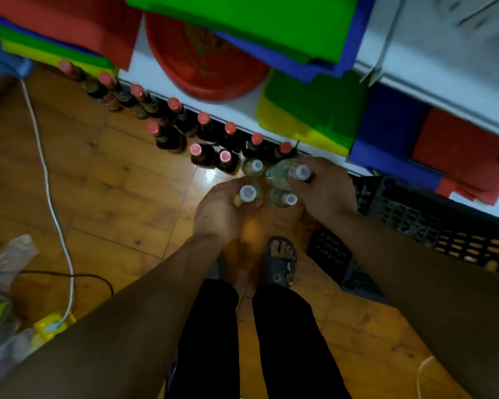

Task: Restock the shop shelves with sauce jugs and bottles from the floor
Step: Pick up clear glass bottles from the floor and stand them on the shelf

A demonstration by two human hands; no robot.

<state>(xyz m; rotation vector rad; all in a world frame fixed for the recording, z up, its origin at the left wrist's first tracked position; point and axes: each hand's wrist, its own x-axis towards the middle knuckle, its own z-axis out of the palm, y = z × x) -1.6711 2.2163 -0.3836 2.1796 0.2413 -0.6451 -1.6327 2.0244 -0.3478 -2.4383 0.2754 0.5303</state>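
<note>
Several dark sauce bottles with red caps stand in rows on the wooden floor along the foot of the white shelf. Right in front of them is a cluster of clear bottles with white caps. My left hand grips one white-capped bottle by its neck. My right hand grips another white-capped bottle. Two more clear bottles stand between my hands.
A black plastic crate lies on the floor at the right. The shelves hold a red basin and stacks of green, blue, yellow and red sheets. A white cable, a yellow power strip and plastic bags lie at left. My sandalled foot is below.
</note>
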